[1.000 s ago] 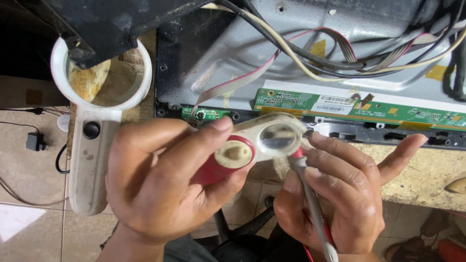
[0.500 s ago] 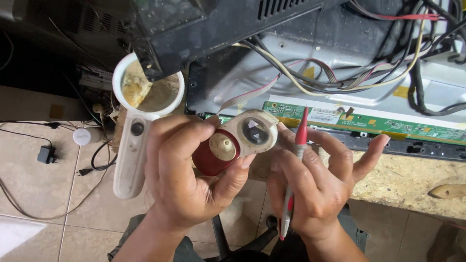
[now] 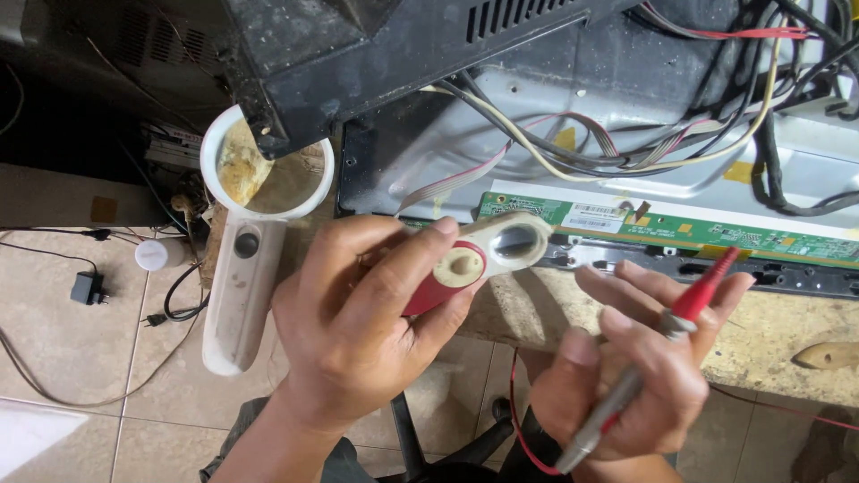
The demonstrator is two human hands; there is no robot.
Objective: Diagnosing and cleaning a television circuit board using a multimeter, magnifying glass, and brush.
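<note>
While gripping the red-and-cream folding magnifier (image 3: 488, 255) in the left hand (image 3: 358, 340), just at the near edge of the green circuit board (image 3: 761, 234), pinching a red test probe (image 3: 696, 300) pen-style in the right hand (image 3: 626, 385) (clear of the board). Looks like the inspect-and-probe stage. Next calls for a steady lens and careful tip placement.

1 head camera, looking steeply down, close above the workbench edge (image 3: 787, 335); floor below.
</note>
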